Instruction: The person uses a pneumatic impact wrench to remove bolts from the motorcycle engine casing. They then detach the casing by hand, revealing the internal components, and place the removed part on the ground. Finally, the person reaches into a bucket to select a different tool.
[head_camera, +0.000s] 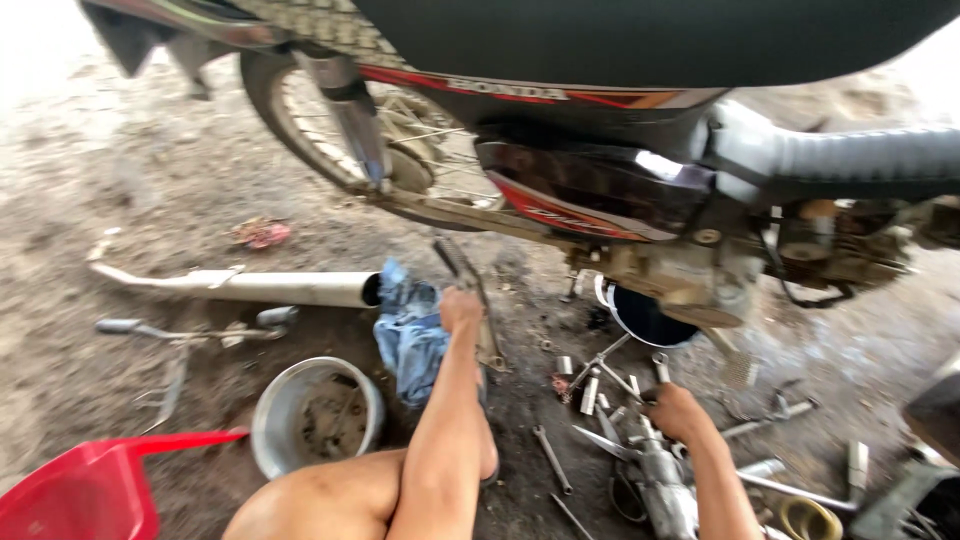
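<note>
At frame centre, the left hand (461, 308) is closing around a long metal tool (468, 290) beside a blue rag (408, 335). Lower right, the right hand (677, 412) is curling loosely among scattered sockets (590, 390) on the dirt floor (120, 160), its grip unclear.

I see a black motorcycle seat (650, 40) above a dark body panel (590, 190) with red and orange stripes. The exhaust pipe (250, 287) on the ground is dull silver. Beside it lies a faded blue rag (408, 335) with darker folds. The metal bowl (315, 415) is grey, rust-brown inside. At the lower left I see a bright red plastic basin (85, 490). The scattered wrenches (600, 385) are shiny steel grey. The ground (100, 180) is grey-brown dirt, darkened with oily patches near the engine (690, 275), which is grimy tan.
</note>
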